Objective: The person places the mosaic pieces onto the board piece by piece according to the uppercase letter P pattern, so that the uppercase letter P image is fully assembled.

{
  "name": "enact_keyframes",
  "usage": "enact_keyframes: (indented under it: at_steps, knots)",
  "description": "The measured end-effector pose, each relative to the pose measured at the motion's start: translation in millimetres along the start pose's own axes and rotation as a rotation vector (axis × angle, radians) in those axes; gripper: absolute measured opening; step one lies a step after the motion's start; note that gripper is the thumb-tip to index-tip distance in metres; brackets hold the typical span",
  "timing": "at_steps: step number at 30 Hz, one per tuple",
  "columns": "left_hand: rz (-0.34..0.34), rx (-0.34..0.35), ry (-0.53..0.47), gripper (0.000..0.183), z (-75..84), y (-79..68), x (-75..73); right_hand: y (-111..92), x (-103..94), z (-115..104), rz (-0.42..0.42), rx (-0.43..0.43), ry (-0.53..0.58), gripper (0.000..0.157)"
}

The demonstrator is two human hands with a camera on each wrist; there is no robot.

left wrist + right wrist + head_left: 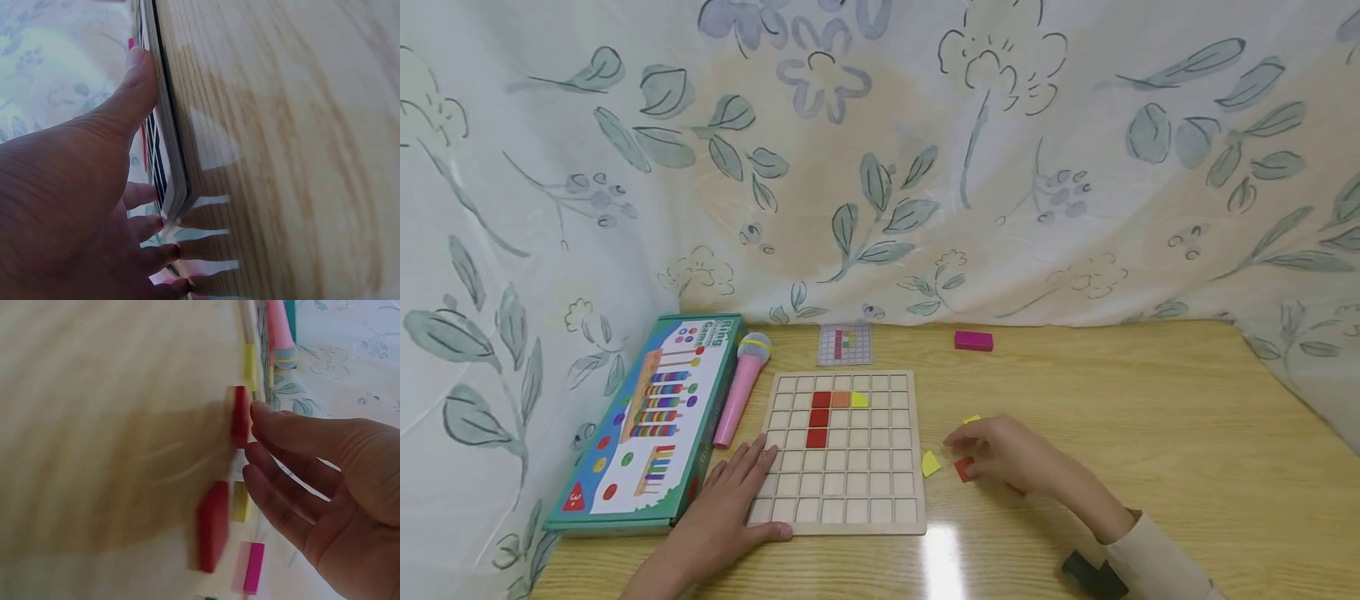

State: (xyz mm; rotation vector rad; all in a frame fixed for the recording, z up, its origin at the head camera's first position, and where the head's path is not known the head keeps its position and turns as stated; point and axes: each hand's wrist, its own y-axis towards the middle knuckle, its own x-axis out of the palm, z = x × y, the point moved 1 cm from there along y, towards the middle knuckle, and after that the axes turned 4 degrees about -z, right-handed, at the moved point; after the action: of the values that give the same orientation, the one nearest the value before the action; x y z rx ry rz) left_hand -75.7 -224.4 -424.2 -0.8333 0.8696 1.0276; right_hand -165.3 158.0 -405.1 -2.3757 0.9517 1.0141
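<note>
A square wooden grid board (pixel 857 483) lies on the table, with several red squares (pixel 817 437), an orange square (pixel 841 399) and a yellow rounded tile (pixel 859 400) in its cells. My left hand (pixel 722 504) rests on the board's lower left corner, thumb along the near edge and fingers spread. Right of the board, my right hand (pixel 1011 454) hovers low with loosely bent fingers, its fingertips close to a red tile (pixel 240 417) on the table. Another red tile (pixel 214 528) lies beside it, partly under the hand in the head view. Yellow tiles (pixel 930 463) lie nearby.
Left of the board are a pink toy microphone (pixel 741 396) and a ring game box (pixel 647 425). Behind it lies a small pattern card (pixel 845 345), and farther right a magenta block (pixel 973 341). A dark object (pixel 1093 575) sits by the right sleeve. Floral cloth hangs behind.
</note>
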Motion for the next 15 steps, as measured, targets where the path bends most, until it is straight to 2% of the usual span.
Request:
enact_keyframes:
  at_steps: [7, 15]
  knots:
    - [-0.004, 0.000, 0.003, 0.107, -1.1, -0.7, 1.0, -4.3, 7.7, 4.0, -0.015, -0.008, -0.033, 0.031]
    - [0.000, -0.007, 0.001, 0.107, -1.7, 0.1, 1.8, -6.1, 4.9, 2.7, -0.019, -0.028, -0.027, 0.032]
